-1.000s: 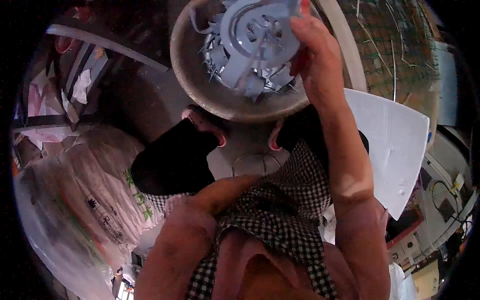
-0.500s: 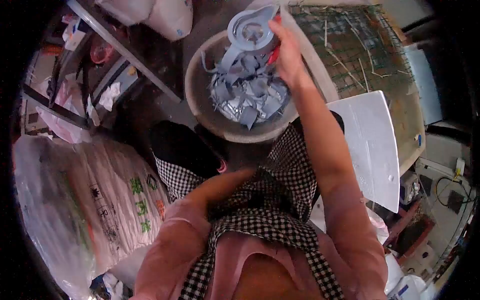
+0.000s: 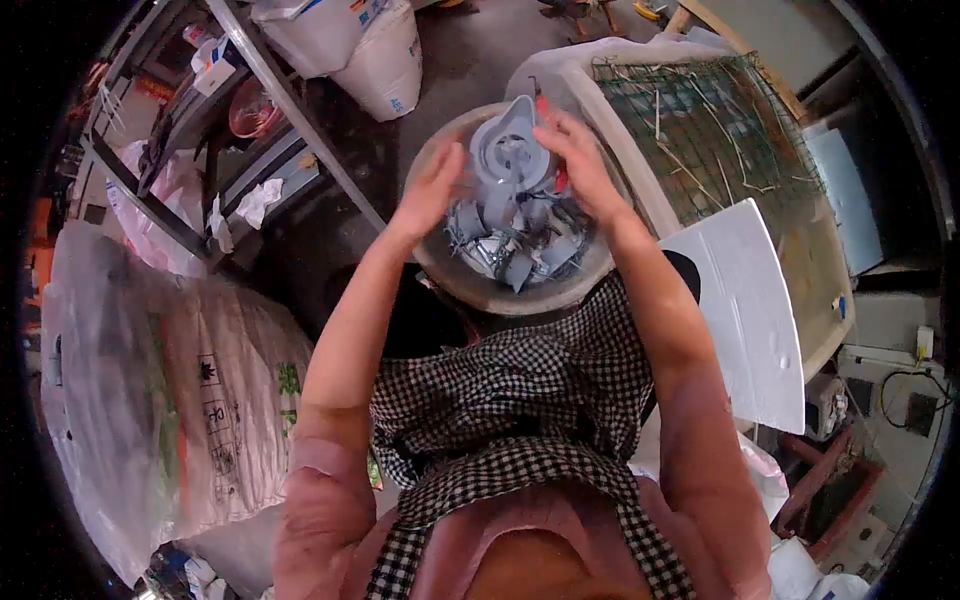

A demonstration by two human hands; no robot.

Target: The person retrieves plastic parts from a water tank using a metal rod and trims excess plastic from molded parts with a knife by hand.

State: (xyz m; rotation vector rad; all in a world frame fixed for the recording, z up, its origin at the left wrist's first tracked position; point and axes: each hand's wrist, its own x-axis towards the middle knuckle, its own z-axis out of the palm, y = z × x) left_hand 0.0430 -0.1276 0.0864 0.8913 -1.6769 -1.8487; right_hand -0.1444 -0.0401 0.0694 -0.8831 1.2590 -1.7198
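Observation:
A blue-grey plastic jug [image 3: 511, 150] with a pointed spout sits above a round tub [image 3: 432, 260] that holds grey plastic scraps [image 3: 520, 245]. My right hand [image 3: 583, 165] grips the jug's right side. Against that palm is a red-handled tool [image 3: 561, 180], partly hidden by my fingers, with a thin hooked tip showing above. On the jug's left, my left hand [image 3: 434, 193] is open with fingers stretched out, slightly blurred and a little apart from the jug.
Right of the tub stands a pale trough [image 3: 830, 300] with green netting [image 3: 690, 130] and sticks on it. A white board [image 3: 745, 320] leans near my right arm. At left are a metal rack [image 3: 290, 110] and a large plastic-wrapped bundle [image 3: 190, 400]. White sacks [image 3: 380, 65] stand behind.
My left hand has risen from my lap to the jug's left side. The jug and right hand appear lower over the tub. The view has shifted, showing more floor at the top.

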